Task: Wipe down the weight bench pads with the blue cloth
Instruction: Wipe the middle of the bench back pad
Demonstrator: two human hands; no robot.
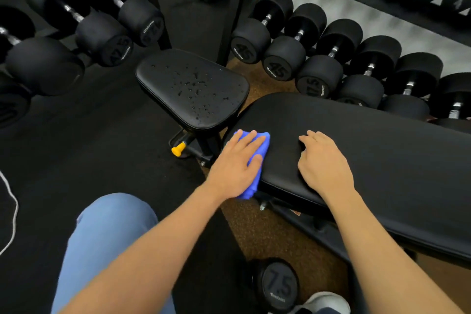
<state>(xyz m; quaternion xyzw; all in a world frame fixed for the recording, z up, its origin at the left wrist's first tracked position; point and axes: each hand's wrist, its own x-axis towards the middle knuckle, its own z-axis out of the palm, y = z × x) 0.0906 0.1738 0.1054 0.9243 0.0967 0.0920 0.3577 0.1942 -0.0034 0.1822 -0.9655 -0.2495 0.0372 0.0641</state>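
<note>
**Now: left hand presses blue cloth on end of back pad**

Left hand [235, 163] lies flat, palm down, on the blue cloth [257, 158], fingers [251, 139] stretched out and slightly spread, pressing the cloth onto the near-left rounded end of the long back pad [356, 140]. Cloth is bunched under the palm; part hangs over the pad's near edge, part pokes out past the fingertips. Nothing is pinched; it is a flat press.

Right hand [323, 163] rests bare on the same pad, just right of the cloth, not touching it. Its fingers are loosely curled, tips on the vinyl, holding nothing.

Seat pad [191, 86] sits far-left of the back pad, apart from it by a gap, and is dotted with liquid droplets over its middle and near part. Back pad surface looks matte, no droplets visible.

Below the seat pad, the bench frame shows a yellow adjustment knob [178, 149].

Dumbbells marked 45 [283, 58] sit in a row on a rack to the far right; more dumbbells at far left. A 7.5 dumbbell [277, 285] stands on the floor near the bottom, beside a white shoe [323, 302]. A knee in blue trousers [107, 237] is at near left. White cord [11, 201] lies on the dark floor at the left edge.
</note>
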